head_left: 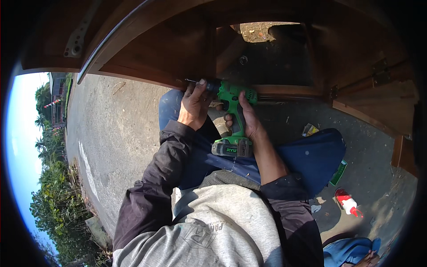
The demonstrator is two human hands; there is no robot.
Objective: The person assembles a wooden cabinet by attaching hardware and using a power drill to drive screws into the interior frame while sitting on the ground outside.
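Note:
A green and black cordless drill [233,95] lies across my lap area, its chuck and bit pointing left. My right hand [250,116] is wrapped round its grip, above the dark battery at the bottom. Around the black chuck close the fingers of my left hand [194,104]. The thin bit [190,80] sticks out past that hand, near the lower edge of a brown wooden cabinet frame [147,78]; I cannot tell whether it touches the wood.
On the right hangs a wooden door [378,100] on metal hinges [381,73]. A red and white bottle [347,202], a green box [339,172] and a small yellow packet [310,130] lie on the ground. Another person's hand [368,259] shows at the lower right.

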